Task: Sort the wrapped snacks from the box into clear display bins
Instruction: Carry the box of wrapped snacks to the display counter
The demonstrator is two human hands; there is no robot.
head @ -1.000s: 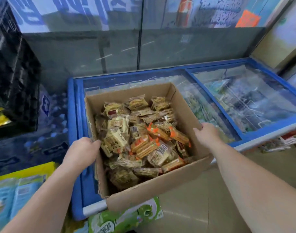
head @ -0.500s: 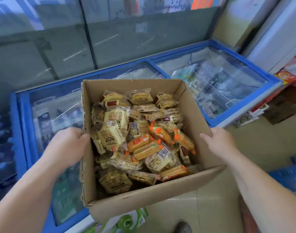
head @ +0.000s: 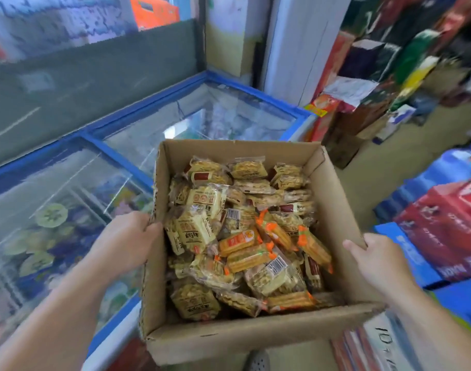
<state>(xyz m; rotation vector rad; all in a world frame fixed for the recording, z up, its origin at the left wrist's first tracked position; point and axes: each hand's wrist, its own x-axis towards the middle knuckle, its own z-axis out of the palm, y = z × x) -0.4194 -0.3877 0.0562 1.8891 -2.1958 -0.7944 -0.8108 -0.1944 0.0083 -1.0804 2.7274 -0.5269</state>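
Box (head: 255, 341): now lifted off the freezer (head: 68, 145) and swung right, partly over the aisle.
Left hand (head: 124, 242): clamped on the left wall.
Right hand (head: 373, 261): clamped on the right wall.
Snacks (head: 245, 231): all inside the box; sorting not yet begun.

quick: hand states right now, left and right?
Left hand: grips the cardboard box by its left wall.
Right hand: grips the same box by its right wall.

Floor (head: 384, 172) bears a blue chest freezer (head: 116, 156) and red cartons (head: 443, 236)
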